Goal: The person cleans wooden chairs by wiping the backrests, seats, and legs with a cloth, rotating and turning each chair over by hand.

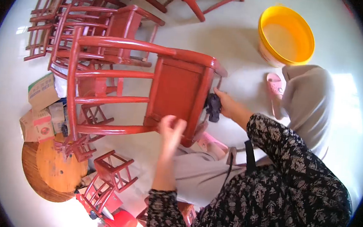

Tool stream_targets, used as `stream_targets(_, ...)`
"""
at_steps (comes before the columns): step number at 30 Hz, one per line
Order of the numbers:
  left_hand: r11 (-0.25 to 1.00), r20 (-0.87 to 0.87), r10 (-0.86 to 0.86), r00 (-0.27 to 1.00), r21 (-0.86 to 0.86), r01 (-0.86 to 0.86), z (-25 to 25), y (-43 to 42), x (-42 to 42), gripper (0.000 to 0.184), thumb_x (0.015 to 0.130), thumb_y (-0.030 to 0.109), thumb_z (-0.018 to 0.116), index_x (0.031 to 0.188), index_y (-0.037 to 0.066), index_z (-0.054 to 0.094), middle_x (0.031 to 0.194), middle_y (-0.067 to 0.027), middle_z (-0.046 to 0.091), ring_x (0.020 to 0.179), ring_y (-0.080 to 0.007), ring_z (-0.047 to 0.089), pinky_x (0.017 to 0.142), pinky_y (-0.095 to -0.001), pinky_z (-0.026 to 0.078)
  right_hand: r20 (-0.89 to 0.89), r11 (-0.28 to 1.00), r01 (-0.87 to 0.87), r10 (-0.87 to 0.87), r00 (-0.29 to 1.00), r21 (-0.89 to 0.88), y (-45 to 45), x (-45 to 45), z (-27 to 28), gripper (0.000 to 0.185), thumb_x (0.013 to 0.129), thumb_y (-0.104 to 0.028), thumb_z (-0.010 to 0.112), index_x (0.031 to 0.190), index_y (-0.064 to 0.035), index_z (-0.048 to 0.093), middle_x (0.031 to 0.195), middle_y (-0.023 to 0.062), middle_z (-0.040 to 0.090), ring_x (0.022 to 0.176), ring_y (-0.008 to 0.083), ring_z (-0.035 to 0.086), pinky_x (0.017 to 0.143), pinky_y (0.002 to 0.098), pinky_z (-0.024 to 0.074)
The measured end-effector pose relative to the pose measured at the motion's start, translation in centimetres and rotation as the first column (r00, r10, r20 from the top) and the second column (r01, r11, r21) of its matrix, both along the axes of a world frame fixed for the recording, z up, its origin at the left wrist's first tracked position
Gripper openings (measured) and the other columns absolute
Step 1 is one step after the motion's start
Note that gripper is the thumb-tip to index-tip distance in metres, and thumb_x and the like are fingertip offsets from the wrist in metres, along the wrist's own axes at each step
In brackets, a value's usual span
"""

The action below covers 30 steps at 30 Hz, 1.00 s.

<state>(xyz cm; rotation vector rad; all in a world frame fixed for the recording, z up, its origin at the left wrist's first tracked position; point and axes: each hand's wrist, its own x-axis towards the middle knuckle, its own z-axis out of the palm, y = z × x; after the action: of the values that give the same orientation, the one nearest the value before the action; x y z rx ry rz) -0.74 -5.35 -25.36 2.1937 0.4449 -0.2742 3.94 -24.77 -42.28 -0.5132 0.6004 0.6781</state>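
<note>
A red wooden chair [179,85] is in front of me, its slatted back pointing to the left of the view and its seat facing me. My right hand [228,105] is closed on a dark, crumpled cloth [213,107] at the seat's front edge. Loosely curled, with thumb and fingers apart, my left hand [172,130] is over the near side edge of the seat; nothing shows in it. Whether its fingers press on the wood is hard to see.
A yellow bucket [276,52] stands at the upper right, beyond my knee. More red chairs [126,28] crowd the upper left. Cardboard boxes [43,94], a round wooden tabletop [60,168], a small red stool [113,168] and a red plastic item [123,224] lie at left and lower left.
</note>
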Motion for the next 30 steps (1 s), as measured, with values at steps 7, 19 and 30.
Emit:
stream_targets(7,0.708,-0.272,-0.334,0.903,0.560,0.430,-3.3,-3.1,-1.9,0.066,0.066,0.040,0.075,0.114,0.007,0.044,0.121,-0.0152,0.041,0.116,-0.0349,0.039,0.088,-0.0576,0.033,-0.091,0.970,0.180,-0.167,0.982,0.166,0.2,0.9,3.2,0.059,0.088,-0.057,0.043,0.101,-0.0025,0.061,0.091,0.0122,0.067,0.078,0.0249,0.064,0.074,0.0382,0.0527)
stream_targets(19,0.655,-0.111,-0.569,0.815,0.538,0.531,-3.0,-2.0,0.2,0.049,0.057,0.018,0.073,0.099,0.003,0.052,0.111,-0.0114,0.045,0.108,-0.0301,0.045,0.087,-0.0481,0.036,0.035,0.981,0.143,-0.148,0.988,0.128,-1.2,1.2,5.6,0.052,0.085,-0.048,0.056,0.109,-0.0021,0.057,0.102,0.0120,0.065,0.090,0.0259,0.063,0.086,0.0410,0.0491)
stream_targets(30,0.814,0.137,-0.408,0.903,0.502,0.291,-1.7,1.0,2.1,0.055,0.068,0.021,0.072,0.116,0.006,0.049,0.122,-0.0077,0.047,0.114,-0.0281,0.047,0.090,-0.0472,0.037,0.089,0.998,0.058,-0.057,0.994,-0.015,-1.0,3.8,8.6,0.030,0.088,-0.034,0.056,0.099,-0.0062,0.061,0.088,0.0077,0.066,0.079,0.0246,0.062,0.075,0.0419,0.0502)
